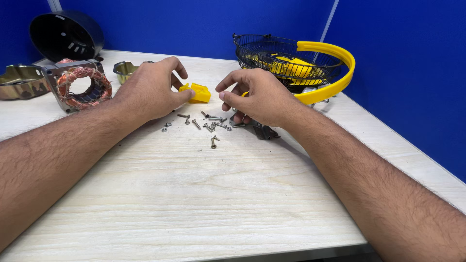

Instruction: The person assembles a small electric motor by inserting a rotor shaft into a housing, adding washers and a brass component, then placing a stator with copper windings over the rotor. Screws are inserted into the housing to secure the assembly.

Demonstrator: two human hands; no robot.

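Screws lie between stator left, fan guard right.

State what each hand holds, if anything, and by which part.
The left hand pinches a small yellow plastic part by its left end. The right hand hovers over the screws; whether it holds anything cannot be told.

The table is pale wood-grain board, matt and smooth. The small block in the left hand is glossy yellow plastic. The scattered screws are bright metal. At far left, the stator shows coppery wire windings in a dull grey metal frame. At far right, the fan guard is black wire with a smooth yellow plastic rim.
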